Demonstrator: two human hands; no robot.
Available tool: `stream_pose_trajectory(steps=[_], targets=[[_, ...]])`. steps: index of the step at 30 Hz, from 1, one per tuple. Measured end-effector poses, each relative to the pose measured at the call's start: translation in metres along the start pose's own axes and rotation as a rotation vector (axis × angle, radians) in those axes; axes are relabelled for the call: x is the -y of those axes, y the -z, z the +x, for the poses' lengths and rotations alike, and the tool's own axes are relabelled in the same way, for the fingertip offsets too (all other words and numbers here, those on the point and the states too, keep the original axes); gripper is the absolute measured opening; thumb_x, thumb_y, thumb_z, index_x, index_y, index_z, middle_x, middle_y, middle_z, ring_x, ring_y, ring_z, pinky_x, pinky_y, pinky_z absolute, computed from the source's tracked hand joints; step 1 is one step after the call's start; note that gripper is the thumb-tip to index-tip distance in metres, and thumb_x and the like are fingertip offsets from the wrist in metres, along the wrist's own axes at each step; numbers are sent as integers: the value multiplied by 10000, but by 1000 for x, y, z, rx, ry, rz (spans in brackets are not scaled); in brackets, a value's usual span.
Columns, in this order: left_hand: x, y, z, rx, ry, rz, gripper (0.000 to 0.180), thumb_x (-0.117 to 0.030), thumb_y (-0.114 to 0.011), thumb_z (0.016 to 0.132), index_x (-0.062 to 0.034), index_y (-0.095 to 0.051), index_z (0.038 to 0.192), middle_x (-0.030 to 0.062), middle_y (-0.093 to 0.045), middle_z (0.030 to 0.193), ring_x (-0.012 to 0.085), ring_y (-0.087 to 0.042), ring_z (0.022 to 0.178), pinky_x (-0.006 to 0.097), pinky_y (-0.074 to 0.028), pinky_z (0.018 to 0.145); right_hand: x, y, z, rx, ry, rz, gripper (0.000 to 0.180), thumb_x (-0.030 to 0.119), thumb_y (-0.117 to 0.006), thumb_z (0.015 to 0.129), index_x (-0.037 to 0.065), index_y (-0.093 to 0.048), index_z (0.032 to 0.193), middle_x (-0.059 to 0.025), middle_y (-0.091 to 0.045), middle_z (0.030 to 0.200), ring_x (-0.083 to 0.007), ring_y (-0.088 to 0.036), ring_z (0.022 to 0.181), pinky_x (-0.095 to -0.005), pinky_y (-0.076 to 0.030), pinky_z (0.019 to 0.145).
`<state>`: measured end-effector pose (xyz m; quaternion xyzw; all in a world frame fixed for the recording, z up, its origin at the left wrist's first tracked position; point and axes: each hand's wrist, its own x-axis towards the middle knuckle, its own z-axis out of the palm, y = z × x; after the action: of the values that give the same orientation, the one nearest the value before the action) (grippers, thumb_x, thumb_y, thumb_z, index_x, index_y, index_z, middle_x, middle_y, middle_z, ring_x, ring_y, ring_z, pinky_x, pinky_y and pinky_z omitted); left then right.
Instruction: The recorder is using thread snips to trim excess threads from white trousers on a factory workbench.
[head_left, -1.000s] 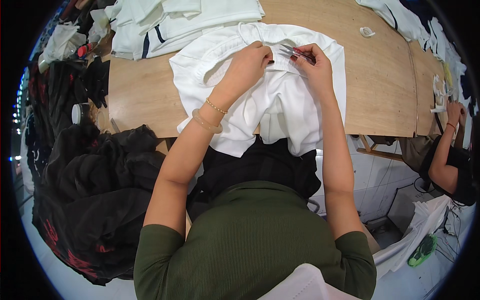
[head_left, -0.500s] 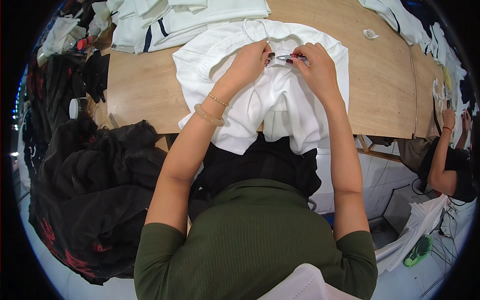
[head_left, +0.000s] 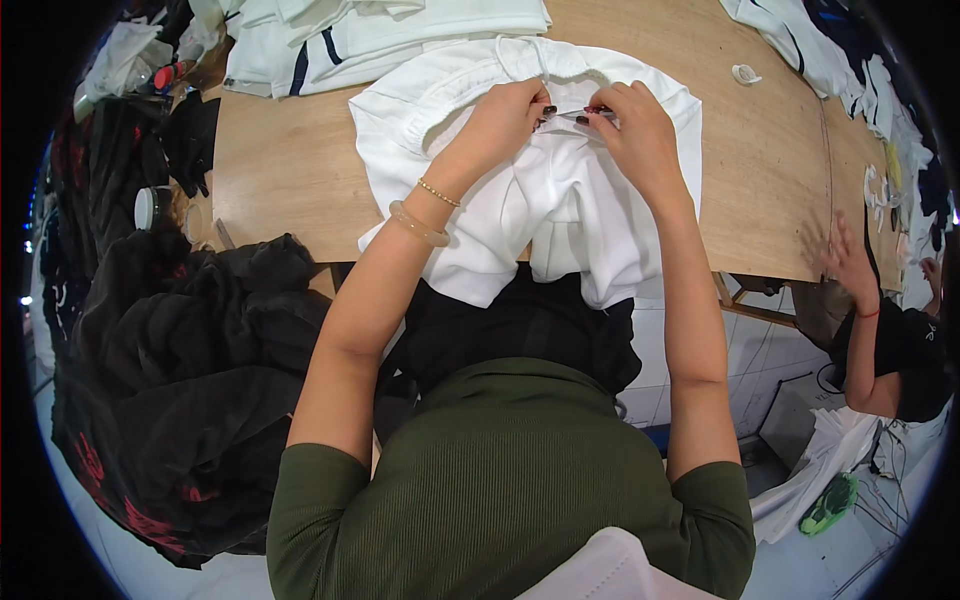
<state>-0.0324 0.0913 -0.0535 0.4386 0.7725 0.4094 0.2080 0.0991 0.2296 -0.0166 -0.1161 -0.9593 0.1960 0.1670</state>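
Note:
A pair of white trousers with a gathered elastic waistband and a white drawstring lies on the table, legs toward me and hanging over the near edge. My left hand pinches the fabric at the waistband's near side. Just to its right, my right hand is closed on a small pair of thread snips; the slim metal tip points left, at my left fingertips. Most of the snips is hidden by my fingers, and whether the blades touch fabric or thread is too small to tell.
Folded white garments with dark stripes are stacked at the far left of the wooden table. A dark garment heap fills the left side. A white ring-shaped roll lies far right. Another person's hand reaches over the table's right end.
My hands stay at the waistband almost unmoved; less of the snips' blade shows now. The person at right has raised a hand, spread and blurred, over the table edge.

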Motion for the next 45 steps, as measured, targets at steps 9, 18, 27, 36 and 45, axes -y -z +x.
stream_pose_trajectory(steps=[9,18,27,36,45], targets=[[8,7,-3,37,-209,227,114,-77,-552,869,9,-609,918,147,-642,788,298,-599,700,369,-471,658,-17,-4,-15,14,-258,350,156,114,-675,771,13,-658,889,-79,-653,848,-230,-568,828,-329,-467,721],[2,3,2,-13,-147,180,96,-75,-514,894,-1,-556,939,169,-613,746,331,-579,663,385,-462,628,-17,-4,-14,-7,-234,389,145,118,-670,779,19,-663,884,-72,-649,817,-224,-555,809,-326,-456,710],[3,4,1,-6,-130,153,95,-90,-510,902,-9,-548,933,147,-602,708,314,-572,647,381,-454,617,-2,-1,-3,-7,-133,218,123,126,-666,772,22,-638,831,-58,-633,813,-244,-543,803,-355,-455,706],[-2,6,0,12,-64,127,104,-107,-527,890,-21,-574,925,164,-638,774,354,-603,713,430,-465,636,3,-2,0,0,-21,60,102,122,-666,772,37,-632,817,-50,-611,795,-238,-533,792,-356,-462,694],[3,5,2,7,-79,140,105,-109,-531,888,-24,-579,926,161,-642,776,355,-607,711,433,-470,635,4,-3,0,-2,-15,47,95,107,-669,766,33,-617,794,-50,-600,781,-238,-524,775,-354,-460,691]])
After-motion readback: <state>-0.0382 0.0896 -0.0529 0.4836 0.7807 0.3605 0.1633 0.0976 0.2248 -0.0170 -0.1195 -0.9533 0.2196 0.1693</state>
